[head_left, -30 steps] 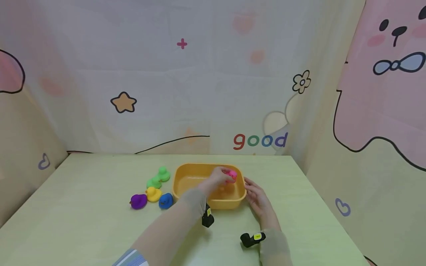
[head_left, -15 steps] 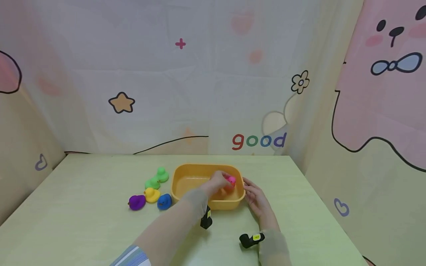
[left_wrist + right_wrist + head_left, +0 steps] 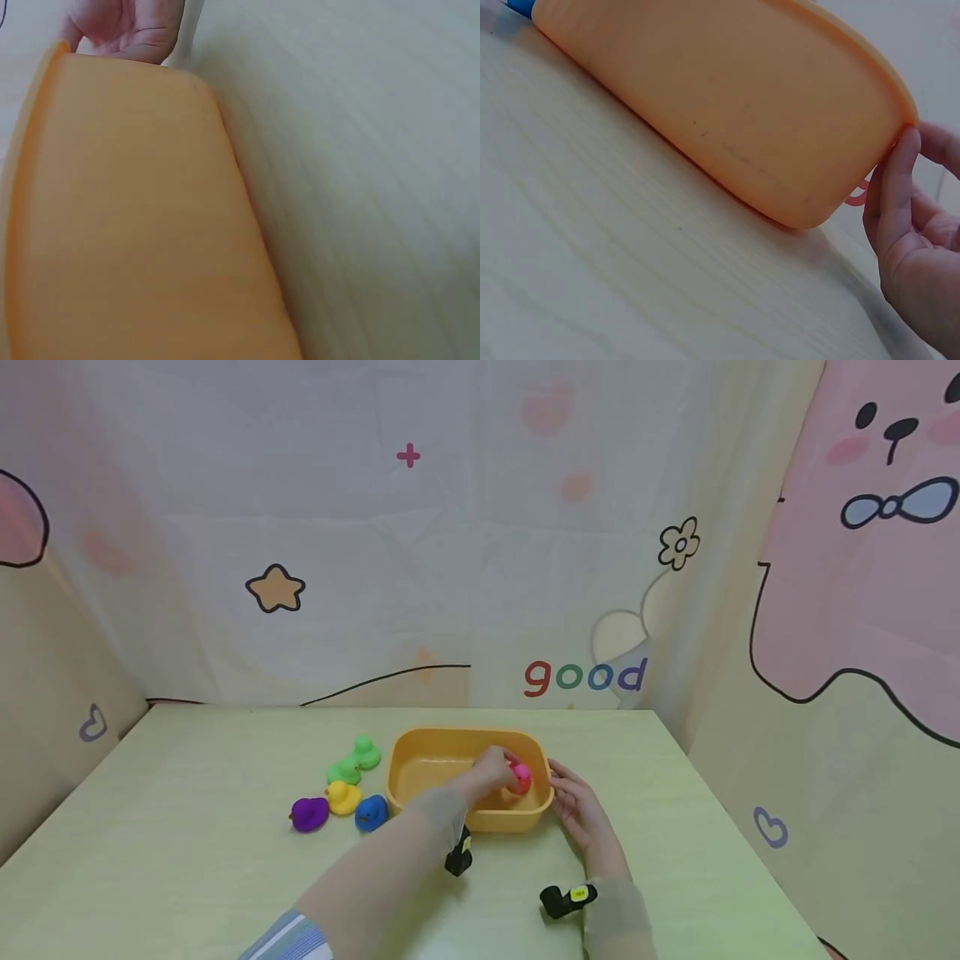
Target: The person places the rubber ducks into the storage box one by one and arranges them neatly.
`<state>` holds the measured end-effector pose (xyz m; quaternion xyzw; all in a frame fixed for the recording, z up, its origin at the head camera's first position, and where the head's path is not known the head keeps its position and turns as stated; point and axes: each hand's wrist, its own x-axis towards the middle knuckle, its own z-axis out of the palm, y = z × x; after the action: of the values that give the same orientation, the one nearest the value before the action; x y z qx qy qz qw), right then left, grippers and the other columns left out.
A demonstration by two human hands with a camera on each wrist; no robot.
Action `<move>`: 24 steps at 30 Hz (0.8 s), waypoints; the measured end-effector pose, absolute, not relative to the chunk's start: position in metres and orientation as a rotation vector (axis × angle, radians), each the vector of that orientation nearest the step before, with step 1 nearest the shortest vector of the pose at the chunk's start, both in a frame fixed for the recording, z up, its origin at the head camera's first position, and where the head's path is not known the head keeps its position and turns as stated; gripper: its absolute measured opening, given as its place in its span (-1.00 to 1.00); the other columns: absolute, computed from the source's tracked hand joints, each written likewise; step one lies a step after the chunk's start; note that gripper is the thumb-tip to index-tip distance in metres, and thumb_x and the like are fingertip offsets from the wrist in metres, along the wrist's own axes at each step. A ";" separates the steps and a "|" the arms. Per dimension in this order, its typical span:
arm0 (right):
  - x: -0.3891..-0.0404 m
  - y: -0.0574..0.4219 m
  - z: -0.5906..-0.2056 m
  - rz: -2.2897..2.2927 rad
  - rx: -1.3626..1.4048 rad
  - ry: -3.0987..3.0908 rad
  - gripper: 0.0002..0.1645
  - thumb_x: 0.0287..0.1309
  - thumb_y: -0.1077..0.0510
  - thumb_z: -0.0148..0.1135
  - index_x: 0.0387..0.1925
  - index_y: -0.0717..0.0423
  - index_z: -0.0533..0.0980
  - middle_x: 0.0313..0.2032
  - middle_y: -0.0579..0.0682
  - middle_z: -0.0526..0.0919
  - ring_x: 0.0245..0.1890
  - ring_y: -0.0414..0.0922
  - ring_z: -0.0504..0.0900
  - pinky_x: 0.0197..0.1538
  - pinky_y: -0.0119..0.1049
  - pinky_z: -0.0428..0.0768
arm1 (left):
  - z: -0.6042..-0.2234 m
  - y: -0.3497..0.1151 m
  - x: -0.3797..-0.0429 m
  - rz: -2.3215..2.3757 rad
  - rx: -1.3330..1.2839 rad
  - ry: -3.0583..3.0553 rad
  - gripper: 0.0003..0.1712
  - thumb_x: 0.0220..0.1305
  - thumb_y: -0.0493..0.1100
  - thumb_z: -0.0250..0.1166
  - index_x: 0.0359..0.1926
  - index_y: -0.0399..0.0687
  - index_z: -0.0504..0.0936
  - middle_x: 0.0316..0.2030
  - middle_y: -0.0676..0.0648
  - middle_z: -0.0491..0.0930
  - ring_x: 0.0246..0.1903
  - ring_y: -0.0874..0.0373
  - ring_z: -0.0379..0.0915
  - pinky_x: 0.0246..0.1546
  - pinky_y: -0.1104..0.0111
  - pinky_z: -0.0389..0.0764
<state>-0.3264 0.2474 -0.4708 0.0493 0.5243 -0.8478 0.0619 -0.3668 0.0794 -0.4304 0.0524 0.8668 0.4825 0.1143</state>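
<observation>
Printed cloth (image 3: 450,568) stood behind and to both sides of the pale table (image 3: 187,827). The left arm (image 3: 371,881), with a striped sleeve (image 3: 296,937) near the elbow, slanted from the lower left up over the near side of the orange tub (image 3: 431,737), hiding part of its front wall. The right arm (image 3: 615,902) rose from the bottom edge toward the tub's right end.

The left hand (image 3: 489,774) reached down inside the tub, knuckles up, its fingers curled round the pink duck (image 3: 522,779) in the tub's right half. Whether the duck touched the tub floor could not be told. In the left wrist view the tub's wall blocked that grip from sight. The right hand (image 3: 581,806) stayed outside, palm turned toward the tub, its fingertips touching the rim at the right end; whether they pinched it could not be told. The two hands were apart, with the tub's right end between them.

Left of the tub sat the purple duck (image 3: 309,815), the blue duck (image 3: 371,813) just beside the near left corner, the yellow duck (image 3: 343,798), and two green ducks (image 3: 365,753) farther back. Each wrist carried a small black camera (image 3: 458,853).
</observation>
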 end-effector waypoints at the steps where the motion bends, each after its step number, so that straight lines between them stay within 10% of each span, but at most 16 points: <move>1: -0.326 0.247 -0.471 -2.562 0.154 1.584 -0.39 0.36 0.35 -0.03 0.42 0.29 0.18 -0.15 -0.12 0.59 -0.28 -0.34 0.61 -0.27 -0.59 0.58 | -0.428 0.077 -0.365 1.412 0.167 2.532 -0.41 -0.15 -0.40 0.52 0.02 -0.27 0.60 -0.03 -0.21 0.58 -0.14 0.01 0.39 0.12 0.20 0.49; 24: -0.327 0.246 -0.474 -2.579 0.152 1.608 -0.52 0.35 0.36 -0.03 0.29 0.22 0.34 -0.18 -0.12 0.59 -0.29 -0.33 0.61 -0.27 -0.58 0.58 | -0.373 -0.105 -0.331 1.488 0.578 2.595 -0.60 0.33 -0.23 0.23 0.13 -0.34 0.52 -0.10 -0.22 0.61 -0.14 0.00 0.59 -0.04 0.15 0.62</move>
<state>-0.3272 0.2458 -0.4738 0.0498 0.5278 -0.8464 0.0493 -0.3313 -0.1053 -0.3730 0.1893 0.8509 0.4878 0.0474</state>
